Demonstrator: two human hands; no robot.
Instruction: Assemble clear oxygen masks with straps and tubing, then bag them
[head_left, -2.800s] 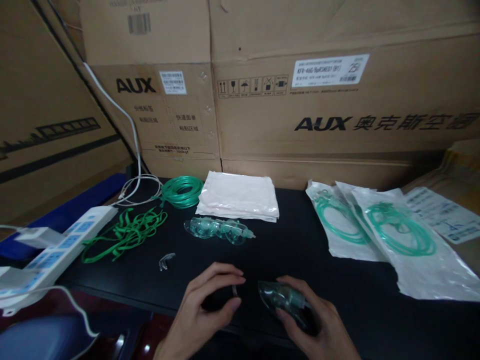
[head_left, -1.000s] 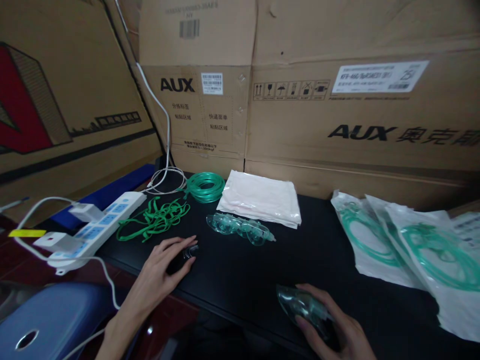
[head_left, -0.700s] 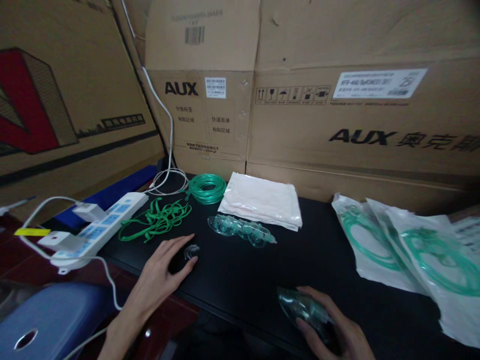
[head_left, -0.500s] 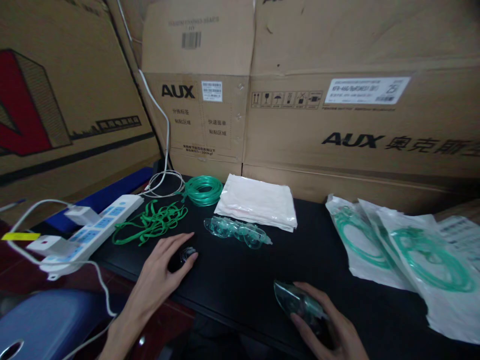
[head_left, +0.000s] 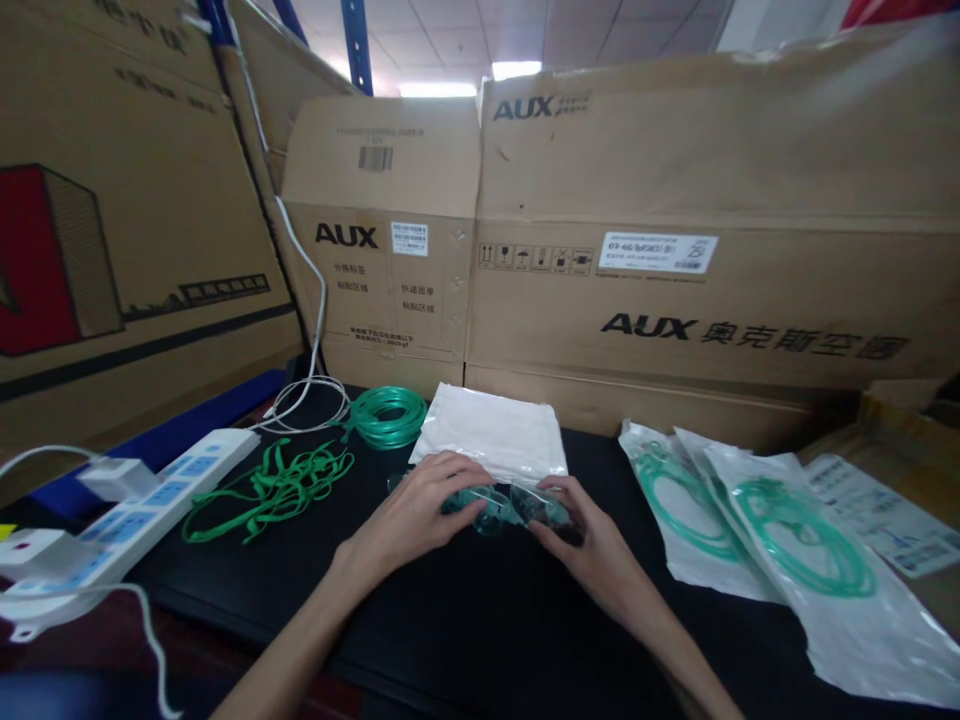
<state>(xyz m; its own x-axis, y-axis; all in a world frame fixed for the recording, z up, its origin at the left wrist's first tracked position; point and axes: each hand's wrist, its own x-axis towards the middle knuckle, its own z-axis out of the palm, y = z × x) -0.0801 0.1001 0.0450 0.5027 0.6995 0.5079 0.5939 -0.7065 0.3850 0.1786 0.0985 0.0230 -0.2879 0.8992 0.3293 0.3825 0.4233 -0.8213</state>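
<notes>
A row of clear green oxygen masks [head_left: 491, 517] lies nested on the black table, in front of a white plastic packet [head_left: 491, 432]. My left hand [head_left: 420, 510] curves over this row from the left, its thumb and fingers closed about the masks and hiding part of them. In my right hand [head_left: 592, 540] another clear green oxygen mask [head_left: 546, 506] is gripped between thumb and fingers, touching the right end of the row. Left of them lie a tangle of green elastic straps [head_left: 277, 487] and a coil of green tubing [head_left: 388, 415].
A white power strip [head_left: 161, 510] with plugs and cables runs along the left side. Several bagged sets of green tubing [head_left: 802, 540] lie at the right. Large cardboard boxes [head_left: 675, 370] wall off the back of the black table [head_left: 465, 630].
My right hand has carried its mask up and left to the end of the row. My left hand has moved right, onto the row. The head view has tilted upward.
</notes>
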